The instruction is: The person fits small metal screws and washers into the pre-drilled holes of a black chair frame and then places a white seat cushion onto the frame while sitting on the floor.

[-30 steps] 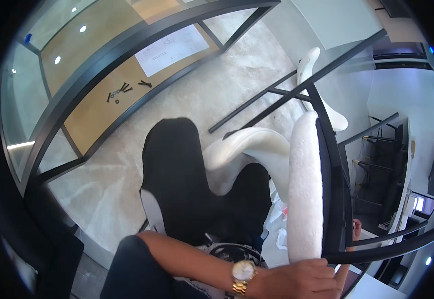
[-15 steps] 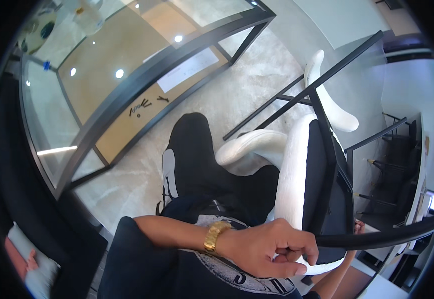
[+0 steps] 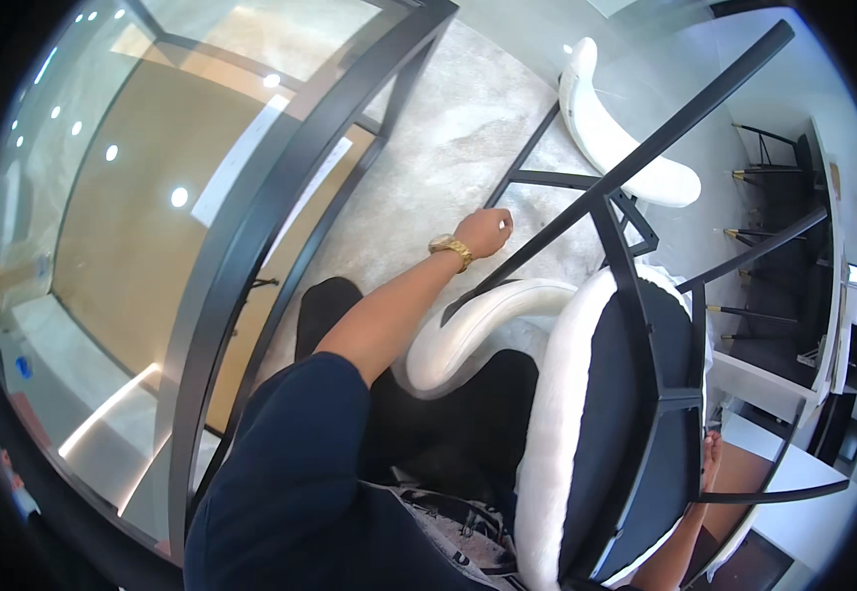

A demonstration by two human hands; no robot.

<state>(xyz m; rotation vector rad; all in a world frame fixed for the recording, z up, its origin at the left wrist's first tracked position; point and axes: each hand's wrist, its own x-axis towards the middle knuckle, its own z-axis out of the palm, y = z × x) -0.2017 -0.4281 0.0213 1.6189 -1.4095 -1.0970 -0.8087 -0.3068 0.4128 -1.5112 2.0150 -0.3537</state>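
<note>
A chair with a fluffy white seat [image 3: 557,394] and a black underside [image 3: 606,433] lies tipped over against my lap, its black metal legs [image 3: 699,108] pointing several ways. My left hand [image 3: 485,232], with a gold watch [image 3: 451,249] on the wrist, reaches forward over the floor. Its fingers are curled closed where one black leg runs in behind it; what is inside them is hidden. On the chair's right side, my right hand [image 3: 711,459] rests against the seat edge and frame, partly hidden by the chair. A curved white padded piece [image 3: 448,345] lies beside my knees.
Another curved white padded piece [image 3: 611,138] lies farther off on the pale floor [image 3: 419,148]. At left stands a glass-topped table with a thick black frame [image 3: 281,197], a white sheet showing through it. Black chairs [image 3: 783,251] and a white desk [image 3: 763,443] stand at right.
My left hand has moved from the near end of the chair forward and up, out over the floor. The view has shifted, and the chair appears turned somewhat. My right hand stays at its side.
</note>
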